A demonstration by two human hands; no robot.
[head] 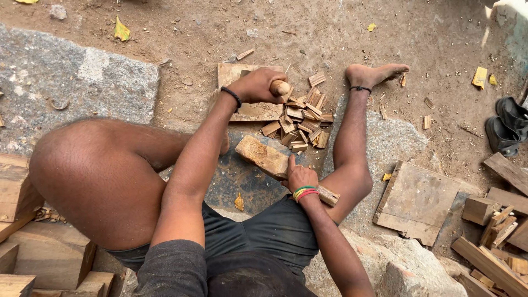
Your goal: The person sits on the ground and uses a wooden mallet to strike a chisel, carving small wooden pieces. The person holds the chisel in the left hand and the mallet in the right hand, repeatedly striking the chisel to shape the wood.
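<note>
Two bare hands are at work above a grey stone slab (pixel 379 137) set in dirt ground. Right hand (pixel 298 176) is clamped around a rough, pale-brown wooden block (pixel 263 155), which lies tilted between the knees. Left hand (pixel 254 85) is fisted tight on a rounded wooden tool handle (pixel 280 87), just beside a heap of small split wood pieces (pixel 300 121).

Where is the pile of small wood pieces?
In the head view, the pile of small wood pieces lies on the ground at centre, just right of the left hand and above the wooden block.
</note>
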